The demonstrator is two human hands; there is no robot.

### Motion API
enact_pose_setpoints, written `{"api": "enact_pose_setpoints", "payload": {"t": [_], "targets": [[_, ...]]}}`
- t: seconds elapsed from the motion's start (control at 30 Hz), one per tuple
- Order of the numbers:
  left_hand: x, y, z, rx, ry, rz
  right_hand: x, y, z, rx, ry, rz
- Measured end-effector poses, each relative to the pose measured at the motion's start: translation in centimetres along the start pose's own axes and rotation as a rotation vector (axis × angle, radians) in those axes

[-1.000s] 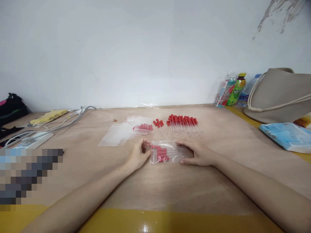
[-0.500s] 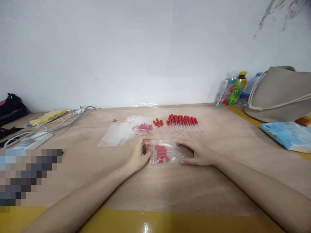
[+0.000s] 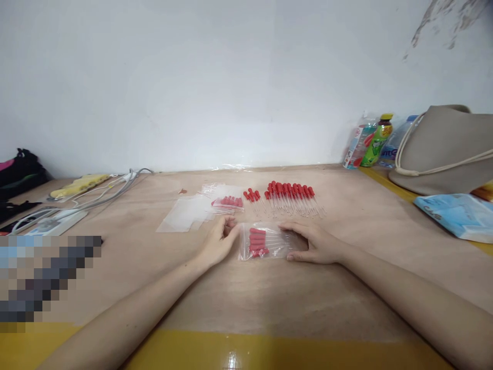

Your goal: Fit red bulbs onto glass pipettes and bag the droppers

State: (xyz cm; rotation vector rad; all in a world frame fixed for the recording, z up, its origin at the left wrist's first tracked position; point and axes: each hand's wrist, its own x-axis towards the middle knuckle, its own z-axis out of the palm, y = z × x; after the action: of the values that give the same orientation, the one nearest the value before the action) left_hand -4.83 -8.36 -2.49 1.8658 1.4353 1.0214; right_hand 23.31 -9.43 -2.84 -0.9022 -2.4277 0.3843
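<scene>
In front of me a clear zip bag [image 3: 277, 246] lies flat, with several red-bulbed droppers [image 3: 257, 241] inside, their thin tubes pointing right. My left hand [image 3: 223, 234] is closed in a pinch at the bag's upper left corner, by the zip edge; its fingertips are partly hidden. My right hand [image 3: 314, 242] spans the bag's right end, thumb on the lower edge and fingers on the upper one, gripping it. Behind the bag are a small group of loose droppers [image 3: 252, 195] and a larger row of droppers [image 3: 290, 190], bulbs toward the wall.
Flat clear bags [image 3: 179, 213] lie fanned out at left, with a filled bag of droppers [image 3: 228, 202] on them. Cables [image 3: 111, 191] and a power strip [image 3: 57, 222] are further left. Bottles [image 3: 377, 141], a grey hat [image 3: 442, 149] and a blue packet [image 3: 458, 216] stand or lie at right.
My left hand has curled its fingers and brought its thumb up to the bag's upper left corner. My right hand and the bag stay nearly where they were.
</scene>
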Motion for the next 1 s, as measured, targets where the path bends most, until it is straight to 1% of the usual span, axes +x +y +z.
{"api": "enact_pose_setpoints", "payload": {"t": [0.1,0.17,0.23,0.3,0.33,0.4,0.47,0.5,0.6,0.63,0.67,0.7,0.77,0.83,0.9,0.97,1.0], "targets": [[0.3,0.3,0.0,0.016,-0.113,0.009,0.0,-0.1,0.1,-0.023,-0.004,-0.016],[0.7,0.5,0.0,-0.04,-0.189,-0.032,0.0,-0.1,0.1,-0.031,-0.012,-0.025],[1.0,0.9,-0.1,-0.121,-0.295,-0.096,0.0,-0.2,0.2,-0.033,-0.013,-0.026],[1.1,1.4,-0.2,-0.18,-0.406,-0.118,0.0,-0.2,0.2,-0.029,-0.011,-0.024],[1.1,1.7,-0.4,-0.193,-0.44,-0.114,0.0,-0.2,0.2,-0.027,-0.01,-0.022],[1.1,2.3,-0.7,-0.205,-0.45,-0.101,0.0,-0.2,0.1,-0.026,-0.018,-0.016],[1.0,2.8,-1.4,-0.227,-0.463,-0.132,0.0,-0.2,0.1,-0.029,-0.027,-0.002],[1.0,3.0,-2.0,-0.249,-0.492,-0.168,-0.1,-0.2,0.1,-0.031,-0.031,0.006],[1.5,3.5,-4.2,-0.348,-0.598,-0.299,-0.1,-0.2,0.0,-0.028,-0.034,0.018],[1.9,3.5,-5.1,-0.39,-0.592,-0.331,0.0,-0.2,0.0,-0.025,-0.035,0.019],[2.2,3.5,-6.0,-0.44,-0.567,-0.355,0.0,-0.2,0.0,-0.022,-0.038,0.02],[2.6,3.4,-6.9,-0.5,-0.503,-0.369,0.0,-0.2,0.0,-0.02,-0.042,0.023],[3.5,3.1,-8.4,-0.608,-0.321,-0.364,0.0,-0.3,-0.1,-0.018,-0.05,0.026],[4.4,2.7,-9.0,-0.689,-0.114,-0.336,0.0,-0.2,-0.1,-0.014,-0.053,0.027],[5.4,2.3,-8.5,-0.735,0.068,-0.293,0.0,-0.2,-0.1,-0.008,-0.048,0.028],[6.5,1.8,-7.0,-0.692,0.208,-0.234,0.0,-0.2,-0.1,-0.002,-0.046,0.027],[7.1,1.6,-5.9,-0.623,0.253,-0.204,0.0,-0.2,-0.1,0.0,-0.047,0.026]]}}
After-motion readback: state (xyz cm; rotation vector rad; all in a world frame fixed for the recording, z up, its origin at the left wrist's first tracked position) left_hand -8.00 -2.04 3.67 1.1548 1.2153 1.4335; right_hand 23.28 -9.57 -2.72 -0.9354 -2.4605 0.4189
